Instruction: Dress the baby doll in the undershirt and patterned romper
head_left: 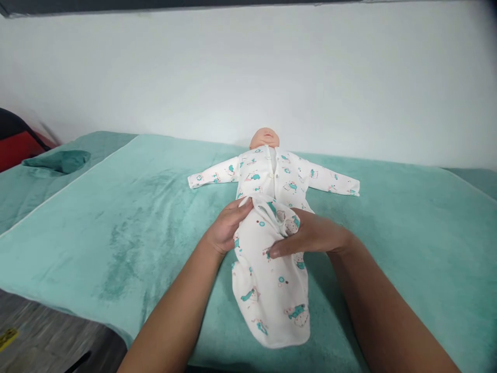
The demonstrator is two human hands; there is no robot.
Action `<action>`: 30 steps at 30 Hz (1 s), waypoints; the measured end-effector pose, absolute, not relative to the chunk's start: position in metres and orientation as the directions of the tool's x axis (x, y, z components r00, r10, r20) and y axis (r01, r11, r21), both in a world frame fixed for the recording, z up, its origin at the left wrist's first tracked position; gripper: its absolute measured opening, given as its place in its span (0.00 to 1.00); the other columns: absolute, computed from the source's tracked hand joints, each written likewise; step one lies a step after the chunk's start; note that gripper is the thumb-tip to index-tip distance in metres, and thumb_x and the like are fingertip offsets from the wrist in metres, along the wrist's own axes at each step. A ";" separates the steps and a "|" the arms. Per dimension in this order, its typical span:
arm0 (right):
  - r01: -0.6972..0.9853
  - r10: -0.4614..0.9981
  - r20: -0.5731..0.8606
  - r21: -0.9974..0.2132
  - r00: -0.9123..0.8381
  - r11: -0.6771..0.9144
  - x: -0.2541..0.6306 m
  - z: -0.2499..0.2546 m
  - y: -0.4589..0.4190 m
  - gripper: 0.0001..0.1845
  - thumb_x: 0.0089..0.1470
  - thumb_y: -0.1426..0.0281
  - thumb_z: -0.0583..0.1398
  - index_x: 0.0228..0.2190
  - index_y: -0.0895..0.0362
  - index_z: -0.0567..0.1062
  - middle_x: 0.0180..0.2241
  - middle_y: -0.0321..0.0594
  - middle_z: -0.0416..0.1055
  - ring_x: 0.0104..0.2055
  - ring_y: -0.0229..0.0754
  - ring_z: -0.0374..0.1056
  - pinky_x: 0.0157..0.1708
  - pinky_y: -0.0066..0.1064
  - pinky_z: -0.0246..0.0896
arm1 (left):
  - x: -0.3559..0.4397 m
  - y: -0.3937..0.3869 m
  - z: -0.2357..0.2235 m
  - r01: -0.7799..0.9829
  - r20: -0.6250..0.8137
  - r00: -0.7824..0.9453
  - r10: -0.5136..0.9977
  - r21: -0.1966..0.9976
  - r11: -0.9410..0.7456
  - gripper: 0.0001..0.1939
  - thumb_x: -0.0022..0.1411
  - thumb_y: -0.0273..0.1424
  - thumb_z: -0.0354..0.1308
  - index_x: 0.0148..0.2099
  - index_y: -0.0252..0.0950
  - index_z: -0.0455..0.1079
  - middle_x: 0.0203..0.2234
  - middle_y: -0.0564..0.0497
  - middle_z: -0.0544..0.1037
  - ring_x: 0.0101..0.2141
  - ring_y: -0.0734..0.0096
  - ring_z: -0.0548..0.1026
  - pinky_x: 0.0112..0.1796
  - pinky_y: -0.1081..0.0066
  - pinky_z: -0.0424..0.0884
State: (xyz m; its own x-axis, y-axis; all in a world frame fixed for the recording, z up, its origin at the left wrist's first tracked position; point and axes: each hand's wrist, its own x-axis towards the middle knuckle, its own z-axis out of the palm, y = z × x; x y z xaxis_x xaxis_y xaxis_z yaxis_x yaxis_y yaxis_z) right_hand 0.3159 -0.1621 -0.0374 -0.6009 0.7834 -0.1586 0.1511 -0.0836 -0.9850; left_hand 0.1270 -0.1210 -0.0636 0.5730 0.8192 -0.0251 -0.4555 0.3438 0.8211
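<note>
With left hand (228,225) partly closed near the center of the frame, pinching the upper left edge of a loose white printed garment (272,300) under the thumb; with right hand (308,233) also curled, pressing a thumb on its front, keeping other fingers mostly out of sight. Apparently gripped from both sides to spread the folded opening. Just beyond, upper middle: doll (265,139) in matching printed top (254,181), laid flat on green cover (155,207) with sleeves stretched left and right, probably to keep the front flat.
</note>
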 end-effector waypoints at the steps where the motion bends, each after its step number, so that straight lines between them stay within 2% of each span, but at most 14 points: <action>1: 0.084 0.810 -0.115 -0.993 -0.575 -0.082 0.316 -0.040 -0.162 0.24 0.44 0.65 0.70 0.45 0.54 0.76 0.41 0.38 0.77 0.45 0.47 0.72 0.43 0.38 0.69 | 0.127 -0.121 -0.063 -0.447 -0.027 0.584 0.811 0.823 0.349 0.19 0.48 0.41 0.70 0.37 0.31 0.77 0.26 0.48 0.80 0.29 0.64 0.78 0.35 0.68 0.73; 5: -0.219 0.928 0.046 -0.975 -0.371 -0.039 0.311 -0.050 -0.166 0.21 0.50 0.61 0.67 0.45 0.55 0.76 0.40 0.42 0.77 0.42 0.48 0.73 0.44 0.42 0.69 | 0.121 -0.120 -0.059 -0.345 -0.042 0.696 0.717 0.856 0.385 0.23 0.46 0.43 0.71 0.38 0.30 0.77 0.26 0.47 0.80 0.28 0.66 0.78 0.32 0.71 0.72; 7: -0.284 0.956 0.034 -0.957 -0.291 -0.052 0.307 -0.050 -0.168 0.21 0.51 0.59 0.65 0.44 0.56 0.76 0.38 0.44 0.77 0.39 0.48 0.74 0.40 0.41 0.69 | 0.117 -0.119 -0.057 -0.247 -0.052 0.785 0.617 0.887 0.389 0.25 0.42 0.41 0.73 0.40 0.30 0.77 0.28 0.45 0.81 0.30 0.62 0.78 0.32 0.70 0.72; 10: -0.298 0.961 -0.010 -0.950 -0.275 -0.096 0.302 -0.048 -0.170 0.21 0.53 0.57 0.63 0.44 0.58 0.76 0.34 0.45 0.77 0.35 0.48 0.74 0.34 0.39 0.69 | 0.114 -0.120 -0.058 -0.147 -0.067 0.861 0.504 0.916 0.374 0.26 0.40 0.35 0.74 0.43 0.30 0.77 0.34 0.41 0.81 0.36 0.54 0.79 0.38 0.62 0.74; 13: -0.221 0.962 0.016 -0.974 -0.274 -0.047 0.305 -0.047 -0.168 0.19 0.54 0.57 0.63 0.41 0.59 0.77 0.32 0.43 0.76 0.32 0.44 0.72 0.30 0.34 0.67 | 0.116 -0.122 -0.062 -0.265 -0.028 0.781 0.623 0.889 0.373 0.25 0.42 0.38 0.73 0.42 0.30 0.77 0.34 0.40 0.81 0.39 0.49 0.79 0.41 0.59 0.74; 16: -0.061 0.886 0.018 -0.998 -0.462 -0.012 0.312 -0.045 -0.165 0.17 0.51 0.58 0.65 0.36 0.58 0.78 0.31 0.39 0.76 0.32 0.40 0.71 0.29 0.29 0.65 | 0.121 -0.124 -0.066 -0.400 -0.006 0.652 0.758 0.847 0.350 0.25 0.43 0.44 0.71 0.38 0.29 0.77 0.31 0.41 0.81 0.40 0.48 0.79 0.40 0.60 0.75; 18: 0.015 0.813 -0.023 -1.000 -0.582 -0.018 0.315 -0.043 -0.163 0.15 0.50 0.60 0.66 0.36 0.58 0.78 0.32 0.38 0.76 0.34 0.40 0.71 0.31 0.29 0.65 | 0.124 -0.127 -0.064 -0.433 -0.006 0.609 0.793 0.835 0.340 0.24 0.42 0.43 0.72 0.36 0.30 0.76 0.28 0.43 0.81 0.38 0.49 0.79 0.40 0.61 0.75; 21: 0.069 0.815 -0.061 -0.997 -0.576 -0.026 0.315 -0.038 -0.164 0.14 0.52 0.60 0.64 0.37 0.57 0.77 0.35 0.38 0.77 0.36 0.41 0.72 0.35 0.30 0.65 | 0.127 -0.141 -0.055 -0.460 -0.032 0.562 0.827 0.818 0.345 0.23 0.46 0.41 0.71 0.41 0.30 0.76 0.26 0.45 0.81 0.35 0.53 0.80 0.39 0.62 0.75; 25: 0.178 0.835 -0.105 -0.984 -0.541 -0.009 0.311 -0.033 -0.166 0.16 0.54 0.58 0.62 0.37 0.57 0.78 0.35 0.39 0.77 0.38 0.44 0.72 0.37 0.33 0.65 | 0.129 -0.183 -0.038 -0.494 -0.134 0.472 0.871 0.779 0.387 0.23 0.54 0.38 0.66 0.49 0.29 0.73 0.30 0.44 0.81 0.31 0.59 0.79 0.37 0.65 0.74; 28: 0.265 0.824 -0.118 -0.964 -0.554 0.040 0.308 -0.027 -0.169 0.18 0.51 0.58 0.63 0.41 0.56 0.77 0.38 0.39 0.77 0.41 0.46 0.72 0.40 0.35 0.65 | 0.130 -0.221 -0.027 -0.487 -0.262 0.356 0.897 0.767 0.418 0.22 0.57 0.39 0.63 0.50 0.30 0.73 0.27 0.46 0.80 0.23 0.68 0.76 0.27 0.71 0.71; 30: 0.318 0.822 -0.108 -0.944 -0.560 0.092 0.306 -0.023 -0.170 0.19 0.50 0.58 0.64 0.42 0.55 0.77 0.39 0.38 0.77 0.42 0.46 0.71 0.41 0.35 0.64 | 0.130 -0.243 -0.024 -0.497 -0.342 0.242 0.908 0.760 0.419 0.22 0.56 0.40 0.63 0.50 0.32 0.73 0.27 0.48 0.79 0.22 0.69 0.74 0.24 0.72 0.69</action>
State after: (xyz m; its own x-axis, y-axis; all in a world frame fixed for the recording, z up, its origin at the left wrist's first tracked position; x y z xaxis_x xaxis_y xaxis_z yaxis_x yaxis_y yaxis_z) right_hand 0.3062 -0.1705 -0.0233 -0.5595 0.8217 -0.1081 0.3182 0.0925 -0.9435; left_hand 0.1296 -0.2427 -0.0239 0.2424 0.9078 -0.3423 -0.4967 0.4192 0.7600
